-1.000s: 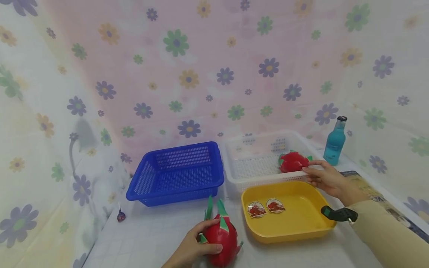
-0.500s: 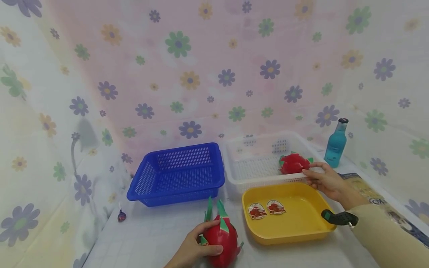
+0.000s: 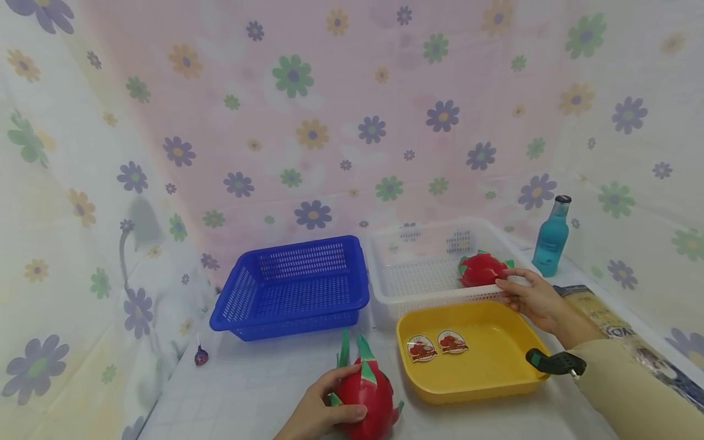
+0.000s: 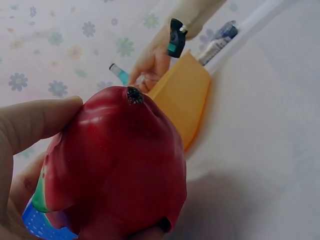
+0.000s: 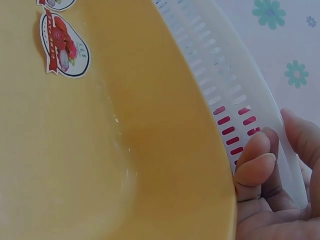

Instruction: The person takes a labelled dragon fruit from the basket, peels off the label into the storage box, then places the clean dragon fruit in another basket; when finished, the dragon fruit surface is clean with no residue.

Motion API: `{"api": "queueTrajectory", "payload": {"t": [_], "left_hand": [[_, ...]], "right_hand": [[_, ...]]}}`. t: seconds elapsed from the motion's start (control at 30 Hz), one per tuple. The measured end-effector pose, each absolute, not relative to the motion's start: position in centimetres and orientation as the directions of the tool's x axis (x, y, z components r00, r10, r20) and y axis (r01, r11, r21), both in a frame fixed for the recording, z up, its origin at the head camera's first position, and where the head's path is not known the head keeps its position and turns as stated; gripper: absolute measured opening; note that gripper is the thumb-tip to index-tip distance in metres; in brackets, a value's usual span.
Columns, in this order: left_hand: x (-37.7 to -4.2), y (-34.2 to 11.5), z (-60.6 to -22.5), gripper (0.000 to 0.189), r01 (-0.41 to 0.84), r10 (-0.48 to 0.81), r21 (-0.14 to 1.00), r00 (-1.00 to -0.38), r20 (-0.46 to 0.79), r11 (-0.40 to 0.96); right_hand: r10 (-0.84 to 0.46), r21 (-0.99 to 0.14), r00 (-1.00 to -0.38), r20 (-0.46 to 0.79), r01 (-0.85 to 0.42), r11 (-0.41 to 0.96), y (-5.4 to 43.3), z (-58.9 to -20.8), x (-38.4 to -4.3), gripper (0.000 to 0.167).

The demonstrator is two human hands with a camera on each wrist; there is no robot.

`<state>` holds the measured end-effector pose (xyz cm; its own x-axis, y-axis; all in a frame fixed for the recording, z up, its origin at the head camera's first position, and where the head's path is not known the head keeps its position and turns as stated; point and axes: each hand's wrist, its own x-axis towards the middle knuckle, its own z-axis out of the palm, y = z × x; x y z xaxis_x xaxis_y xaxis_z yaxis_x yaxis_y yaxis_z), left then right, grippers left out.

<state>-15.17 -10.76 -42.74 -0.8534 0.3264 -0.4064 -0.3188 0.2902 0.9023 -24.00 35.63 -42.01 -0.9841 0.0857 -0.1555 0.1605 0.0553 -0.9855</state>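
In the head view, my left hand (image 3: 324, 406) grips a red dragon fruit (image 3: 370, 397) with green leafy tips, close to the front of the table. The left wrist view shows the fruit's (image 4: 120, 155) dark stem end, with fingers and thumb round its side. My right hand (image 3: 536, 302) holds the near right rim of a white slotted basket (image 3: 418, 298). In the right wrist view, that hand (image 5: 280, 200) straddles the basket rim (image 5: 270, 100), curled fingertips against the outer wall. A second dragon fruit (image 3: 481, 270) lies inside the basket, right beside these fingers.
A yellow tray (image 3: 473, 366) bearing two fruit stickers stands in front of the white basket. Left of it is a blue slotted basket (image 3: 291, 287). A blue bottle (image 3: 551, 241), a printed packet (image 3: 621, 336) and a small wrapped lollipop (image 3: 200, 355) stand or lie around.
The head view has shifted slightly. The left hand's dragon fruit sits a touch further right, while the right hand stays at the basket rim.
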Motion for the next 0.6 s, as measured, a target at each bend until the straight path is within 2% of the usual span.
{"api": "queueTrajectory", "payload": {"t": [0.13, 0.47, 0.6], "left_hand": [[-14.5, -10.8, -41.4, 0.073, -0.312, 0.333, 0.913, -0.859, -0.390, 0.264], [-13.3, -11.0, -37.3, 0.079, -0.241, 0.328, 0.943, -0.893, -0.308, 0.228], [-13.6, -11.0, -36.1, 0.075, -0.205, 0.323, 0.957, -0.908, -0.265, 0.207]], "right_hand": [[0.095, -0.983, -0.982, -0.163, 0.170, 0.074, 35.7, -42.1, -24.1, 0.063], [0.092, -0.979, -0.977, -0.192, 0.197, 0.056, 35.6, -41.7, -23.9, 0.043], [0.094, -0.973, -0.973, -0.212, 0.219, 0.075, 35.5, -41.4, -23.9, 0.047]]}}
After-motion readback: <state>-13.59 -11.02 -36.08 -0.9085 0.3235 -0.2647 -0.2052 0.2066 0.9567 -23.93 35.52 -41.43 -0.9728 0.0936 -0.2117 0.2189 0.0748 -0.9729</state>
